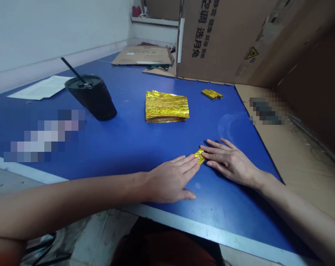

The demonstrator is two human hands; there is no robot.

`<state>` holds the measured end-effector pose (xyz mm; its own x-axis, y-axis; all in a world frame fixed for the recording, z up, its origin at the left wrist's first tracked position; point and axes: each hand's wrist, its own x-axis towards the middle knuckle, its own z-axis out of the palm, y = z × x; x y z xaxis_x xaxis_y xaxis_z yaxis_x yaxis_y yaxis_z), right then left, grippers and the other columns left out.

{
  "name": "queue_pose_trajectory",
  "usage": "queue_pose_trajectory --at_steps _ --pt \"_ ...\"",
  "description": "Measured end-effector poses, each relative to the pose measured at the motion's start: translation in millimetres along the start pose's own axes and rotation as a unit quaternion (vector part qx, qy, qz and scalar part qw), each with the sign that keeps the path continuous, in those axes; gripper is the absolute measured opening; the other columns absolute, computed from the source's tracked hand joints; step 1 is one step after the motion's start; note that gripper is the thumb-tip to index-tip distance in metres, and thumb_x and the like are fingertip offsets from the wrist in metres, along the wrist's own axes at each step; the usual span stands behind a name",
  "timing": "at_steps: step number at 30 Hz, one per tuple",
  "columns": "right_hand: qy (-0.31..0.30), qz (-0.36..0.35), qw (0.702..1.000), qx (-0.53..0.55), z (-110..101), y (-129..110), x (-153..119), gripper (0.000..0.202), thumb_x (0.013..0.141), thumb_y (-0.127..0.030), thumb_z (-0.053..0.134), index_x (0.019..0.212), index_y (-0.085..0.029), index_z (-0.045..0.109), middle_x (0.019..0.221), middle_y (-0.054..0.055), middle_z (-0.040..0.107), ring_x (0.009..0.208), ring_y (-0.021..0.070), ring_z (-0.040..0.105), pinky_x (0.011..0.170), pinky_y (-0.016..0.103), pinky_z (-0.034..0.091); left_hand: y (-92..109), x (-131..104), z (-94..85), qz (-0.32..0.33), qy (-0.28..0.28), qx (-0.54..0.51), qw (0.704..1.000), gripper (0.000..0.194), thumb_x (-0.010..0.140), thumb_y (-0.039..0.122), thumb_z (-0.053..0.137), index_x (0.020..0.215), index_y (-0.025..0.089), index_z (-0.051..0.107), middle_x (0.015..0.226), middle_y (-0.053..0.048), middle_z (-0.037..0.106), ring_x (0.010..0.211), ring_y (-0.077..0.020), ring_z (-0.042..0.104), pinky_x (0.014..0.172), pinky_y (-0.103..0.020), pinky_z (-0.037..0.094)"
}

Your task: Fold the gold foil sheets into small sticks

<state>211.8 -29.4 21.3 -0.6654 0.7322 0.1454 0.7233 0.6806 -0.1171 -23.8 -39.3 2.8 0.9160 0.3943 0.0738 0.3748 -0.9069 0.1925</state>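
Left hand (171, 181) flat, fingers extended, right hand (235, 162) arched, fingers fanned, tips merely resting on small shiny gold-foil strip (200, 157)

dim cool light, soft glare on blue tabletop (225, 207), shadowy right edge, partly pixelated

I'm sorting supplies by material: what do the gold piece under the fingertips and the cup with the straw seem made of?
Gold piece: probably metallic foil or foil-faced paper, judging by its shiny, uneven surface.
Cup: likely plastic, dark with only dull highlights; coated metal remains possible.
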Motion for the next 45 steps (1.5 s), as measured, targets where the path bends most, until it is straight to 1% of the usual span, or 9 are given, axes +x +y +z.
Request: queue_pose_trajectory --at_steps 7,10,13,26,29,33,38,42,45 --pt "-0.038 0.043 0.998 0.0 -0.4 -9.9 -3.5 0.047 0.087 -0.041 0.036 0.131 -0.024 0.035 0.135 0.008 0.038 0.127 0.0258 0.025 0.099 0.057 0.021 21.0 7.9 1.9 -0.012 0.016 -0.012 1.0 0.091 0.073 0.067 0.04 0.13 -0.002 0.026 0.137 -0.026 0.021 0.13 -0.0305 0.015 0.103 -0.041 0.019" --pt "-0.064 0.013 0.997 0.043 -0.2 -28.7 -14.0 0.068 0.084 -0.051 0.036 0.138 -0.015 0.015 0.141 0.014 0.022 0.13 0.0259 0.017 0.101 0.055 0.017 22.0 8.5 2.0 -0.017 0.024 0.001 1.0 0.094 0.071 0.069 0.04 0.129 -0.004 0.028 0.136 -0.027 0.024 0.129 -0.0314 0.017 0.104 -0.04 0.018" --pt "-0.08 -0.015 0.994 0.078 2.0 -38.9 -18.3 0.078 0.081 -0.058 0.035 0.139 -0.015 0.007 0.143 0.015 0.017 0.13 0.0256 0.015 0.103 0.053 0.014 21.5 7.6 1.2 -0.015 0.026 -0.001 1.0 0.096 0.068 0.07 0.042 0.128 -0.004 0.029 0.135 -0.027 0.027 0.128 -0.0308 0.02 0.105 -0.038 0.016" --pt "-0.11 0.016 0.994 0.021 4.9 -13.6 6.0 0.062 0.087 -0.05 0.025 0.137 -0.015 0.018 0.142 0.013 0.019 0.13 0.0233 0.015 0.101 0.054 0.015 21.6 5.5 3.6 -0.006 0.019 0.009 1.0 0.093 0.07 0.071 0.037 0.131 0.002 0.028 0.136 -0.024 0.026 0.128 -0.0323 0.019 0.104 -0.041 0.016" --pt "-0.1 0.035 0.994 -0.016 6.4 -11.7 0.9 0.063 0.087 -0.052 0.025 0.138 -0.016 0.016 0.142 0.013 0.019 0.13 0.0239 0.015 0.101 0.056 0.015 10.6 5.4 1.5 0.006 0.015 0.029 0.999 0.089 0.072 0.07 0.036 0.13 0.004 0.03 0.136 -0.021 0.029 0.128 -0.0289 0.022 0.105 -0.039 0.014" --pt "-0.088 0.071 0.991 -0.076 10.8 -9.0 -11.6 0.069 0.085 -0.056 0.026 0.138 -0.014 0.014 0.142 0.013 0.019 0.13 0.0252 0.014 0.1 0.056 0.016 -26.6 7.4 -9.0 0.048 -0.017 0.051 0.997 0.069 0.081 0.057 0.038 0.127 0.006 0.038 0.133 -0.016 0.037 0.128 -0.0237 0.026 0.105 -0.036 0.015" --pt "-0.091 0.116 0.983 -0.109 13.6 -17.4 -18.1 0.075 0.082 -0.061 0.023 0.138 -0.011 0.014 0.142 0.013 0.017 0.13 0.0258 0.014 0.101 0.056 0.016 -66.2 12.9 -23.1 0.076 -0.045 0.039 0.995 0.053 0.087 0.044 0.036 0.129 0.011 0.035 0.138 -0.009 0.031 0.129 -0.0193 0.022 0.105 -0.033 0.017" --pt "-0.087 0.138 0.98 -0.117 15.0 -23.8 -15.3 0.076 0.081 -0.062 0.022 0.137 -0.011 0.018 0.142 0.013 0.019 0.13 0.0275 0.015 0.1 0.057 0.015 -47.1 23.1 -24.1 0.0 -0.013 0.065 0.998 0.057 0.087 0.051 0.03 0.127 0.011 0.038 0.134 -0.012 0.037 0.127 -0.0218 0.027 0.106 -0.04 0.009" --pt "-0.082 0.139 0.98 -0.118 16.6 -24.5 -14.0 0.076 0.081 -0.062 0.023 0.137 -0.01 0.018 0.141 0.014 0.02 0.13 0.0285 0.016 0.1 0.058 0.015 -14.7 38.5 -15.2 -0.028 0.035 0.05 0.998 0.093 0.073 0.073 0.026 0.135 0.004 0.018 0.142 -0.018 0.013 0.132 -0.0273 0.006 0.105 -0.045 0.004"
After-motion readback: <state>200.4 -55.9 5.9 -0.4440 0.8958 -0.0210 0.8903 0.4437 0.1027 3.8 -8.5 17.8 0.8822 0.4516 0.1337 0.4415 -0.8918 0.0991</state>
